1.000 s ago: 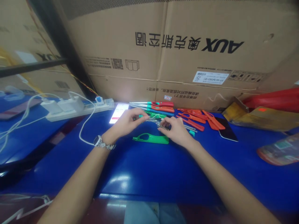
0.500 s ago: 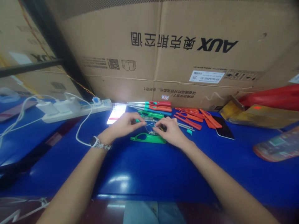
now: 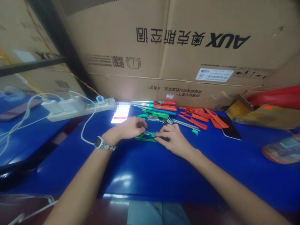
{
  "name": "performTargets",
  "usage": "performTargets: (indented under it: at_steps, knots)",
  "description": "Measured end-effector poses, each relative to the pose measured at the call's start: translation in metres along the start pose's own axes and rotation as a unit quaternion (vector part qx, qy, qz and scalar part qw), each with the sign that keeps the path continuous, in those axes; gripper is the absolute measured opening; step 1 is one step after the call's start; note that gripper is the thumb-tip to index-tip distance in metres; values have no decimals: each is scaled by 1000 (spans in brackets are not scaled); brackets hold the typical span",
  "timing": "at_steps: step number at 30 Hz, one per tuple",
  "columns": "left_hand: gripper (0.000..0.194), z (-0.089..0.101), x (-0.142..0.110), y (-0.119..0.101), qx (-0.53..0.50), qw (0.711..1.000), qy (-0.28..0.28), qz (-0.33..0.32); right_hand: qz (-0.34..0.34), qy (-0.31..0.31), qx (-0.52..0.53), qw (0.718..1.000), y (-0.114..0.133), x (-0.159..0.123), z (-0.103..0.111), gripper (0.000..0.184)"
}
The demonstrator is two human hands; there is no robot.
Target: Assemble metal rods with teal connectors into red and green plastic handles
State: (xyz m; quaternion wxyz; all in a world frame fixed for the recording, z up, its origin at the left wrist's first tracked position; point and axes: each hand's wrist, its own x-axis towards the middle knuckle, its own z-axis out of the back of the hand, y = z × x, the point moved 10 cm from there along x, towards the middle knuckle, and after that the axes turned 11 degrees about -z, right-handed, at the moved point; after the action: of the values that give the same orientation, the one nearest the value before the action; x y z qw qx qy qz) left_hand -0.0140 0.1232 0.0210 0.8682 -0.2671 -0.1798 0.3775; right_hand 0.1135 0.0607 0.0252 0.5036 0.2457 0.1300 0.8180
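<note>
A green gas-lighter casing half point(image 3: 145, 138) lies on the blue table under both hands. A thin white wire point(image 3: 149, 133) stretches just above it, between my fingers. My left hand point(image 3: 131, 127), wearing a watch, has thumb and fingers closed at the wire's left end. The fingers of my right hand point(image 3: 172, 138) pinch a small part at the wire's other end, over the casing; its shape is mostly hidden. Just behind lie another green lighter casing point(image 3: 159, 115), small metal pieces point(image 3: 154, 119) and a screwdriver tip or similar yellow-black thing point(image 3: 165, 123), partly covered.
Red and orange lighters point(image 3: 164, 107) with metal tubes lie at the back beside a lit phone point(image 3: 120, 113). Orange casings point(image 3: 193, 116), metal tubes point(image 3: 187, 122), a teal cap point(image 3: 195, 132) and a dark phone point(image 3: 231, 128) are to the right. A power strip point(image 3: 79, 111) stands left; a cardboard box point(image 3: 182, 62) walls the back.
Both hands have come down and nearer, from the metal pieces to over the green casing, bringing the wire and small part onto it. The view has shifted slightly.
</note>
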Motion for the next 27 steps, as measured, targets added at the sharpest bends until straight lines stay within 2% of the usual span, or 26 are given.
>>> performTargets:
  at_steps: [7, 11, 16, 22, 27]
  knots:
    - [18, -4, 1, -15, -26, 998, -2, -60, -20, 3, 0, 1000, -4, 0, -8, 21]
    - [30, -12, 2, -24, -43, 996, 18, -78, -16, 5, 20, 1000, -5, 1, -7, 20]
    - [40, -17, 3, -23, -32, 996, 19, -75, -22, -17, 44, 999, -6, 4, 3, 13]
    - [16, -20, 6, -25, -40, 996, 25, -73, -45, -33, 74, 996, -13, 12, 6, 14]
    - [17, -12, 11, -24, -14, 996, -28, -82, -76, -58, 59, 994, -23, 19, 8, 13]
